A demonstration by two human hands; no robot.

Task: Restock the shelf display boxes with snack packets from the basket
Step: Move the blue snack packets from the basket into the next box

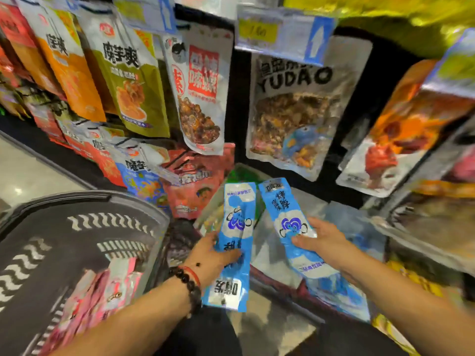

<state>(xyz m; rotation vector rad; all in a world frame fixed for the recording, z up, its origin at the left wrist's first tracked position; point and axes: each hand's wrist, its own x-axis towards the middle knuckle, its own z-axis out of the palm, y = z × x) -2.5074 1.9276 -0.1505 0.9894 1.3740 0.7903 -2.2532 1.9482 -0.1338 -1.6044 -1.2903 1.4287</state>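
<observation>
I'm gripping one long blue snack packet (237, 242) in my left hand (213, 255), fingers curled round its middle. My right hand (321, 240) is pinching a second blue packet (290, 222) over the clear display box (267, 242). The grey basket (77, 240) is sitting left, pink packets (102, 299) inside. A hanging bag (295, 106) above is reading "YUDAO".

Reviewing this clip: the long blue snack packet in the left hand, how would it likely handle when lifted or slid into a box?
The blue packet in the left hand is probably fairly light: it is gripped partway along, yet both ends stay nearly straight. Its film looks glossy, so it may slip. It is long and flat, so it should not roll, but may lean or topple if stood on end.
</observation>
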